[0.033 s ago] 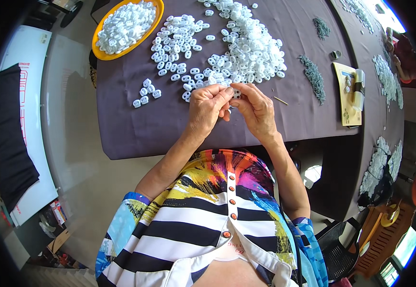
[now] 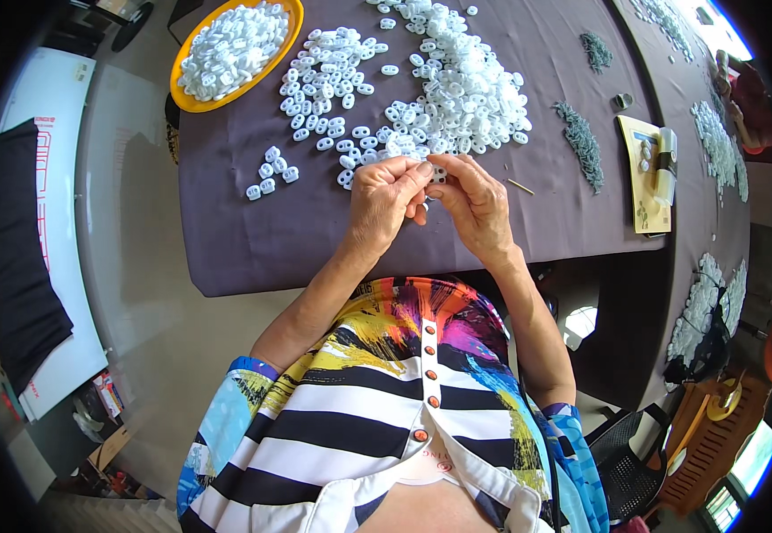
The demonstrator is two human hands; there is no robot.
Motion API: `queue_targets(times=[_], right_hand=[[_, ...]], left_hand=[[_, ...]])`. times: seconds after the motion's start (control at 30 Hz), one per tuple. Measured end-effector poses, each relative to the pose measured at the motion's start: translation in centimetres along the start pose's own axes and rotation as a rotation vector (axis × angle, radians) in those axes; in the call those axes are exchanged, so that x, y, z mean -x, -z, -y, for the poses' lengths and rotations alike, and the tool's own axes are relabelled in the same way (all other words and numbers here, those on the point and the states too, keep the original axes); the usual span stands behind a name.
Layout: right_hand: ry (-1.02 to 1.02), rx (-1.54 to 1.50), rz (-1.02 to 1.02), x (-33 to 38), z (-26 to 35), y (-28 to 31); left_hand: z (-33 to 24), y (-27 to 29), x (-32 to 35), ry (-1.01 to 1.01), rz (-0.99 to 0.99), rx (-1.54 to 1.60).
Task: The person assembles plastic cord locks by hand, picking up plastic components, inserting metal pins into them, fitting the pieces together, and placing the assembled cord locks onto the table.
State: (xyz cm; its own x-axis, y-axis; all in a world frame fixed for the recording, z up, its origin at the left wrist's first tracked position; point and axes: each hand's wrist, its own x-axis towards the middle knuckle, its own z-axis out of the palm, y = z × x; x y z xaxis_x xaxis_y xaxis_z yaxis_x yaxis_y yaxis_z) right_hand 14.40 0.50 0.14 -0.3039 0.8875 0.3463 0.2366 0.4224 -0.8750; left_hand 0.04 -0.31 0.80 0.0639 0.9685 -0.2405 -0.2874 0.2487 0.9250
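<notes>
My left hand point(image 2: 377, 200) and my right hand point(image 2: 478, 206) meet at the near edge of a heap of white oval two-holed plastic pieces point(image 2: 475, 98). Thumbs and forefingers are pinched together, tip to tip. Between them a bit of a small white plastic piece point(image 2: 428, 202) shows; fingers cover most of it. Beyond the fingertips lie more two-holed pieces. To the left, a looser spread of the same pieces point(image 2: 324, 80) lies on the dark tablecloth point(image 2: 270, 240). Several thicker white pieces point(image 2: 268, 186) form a small group apart, left of my left hand.
A yellow-orange tray point(image 2: 192, 105) heaped with white pieces stands at the far left. Right of my hands are a thin stick point(image 2: 521, 186), grey-green piles of tiny parts point(image 2: 584, 151) and a yellow card point(image 2: 639, 169) beside a clear taped tube point(image 2: 666, 173). Another table point(image 2: 706, 80) adjoins at right.
</notes>
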Motion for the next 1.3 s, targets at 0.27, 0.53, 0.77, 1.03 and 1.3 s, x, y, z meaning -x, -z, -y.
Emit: queue_targets(times=[0.27, 0.53, 0.77, 1.03, 1.3], right_hand=[[-0.002, 0.006, 0.001, 0.1, 0.1, 0.1], [0.029, 0.015, 0.006, 0.0, 0.1, 0.4], [-0.022, -0.002, 0.074, 0.7, -0.9, 0.3], [-0.149, -0.098, 0.089, 3.5, -1.6, -0.5], [-0.182, -0.086, 0.094, 3.3, -1.6, -0.6]], left_hand=[[0.0, -0.1, 0.2, -0.010, 0.018, -0.030], [-0.2, 0.6, 0.1, 0.019, 0.090, -0.079], [0.8, 0.7, 0.0, 0.062, 0.092, -0.036], [3.3, 0.2, 1.8, 0.182, 0.025, 0.108], [3.7, 0.2, 1.7, 0.187, -0.001, 0.089]])
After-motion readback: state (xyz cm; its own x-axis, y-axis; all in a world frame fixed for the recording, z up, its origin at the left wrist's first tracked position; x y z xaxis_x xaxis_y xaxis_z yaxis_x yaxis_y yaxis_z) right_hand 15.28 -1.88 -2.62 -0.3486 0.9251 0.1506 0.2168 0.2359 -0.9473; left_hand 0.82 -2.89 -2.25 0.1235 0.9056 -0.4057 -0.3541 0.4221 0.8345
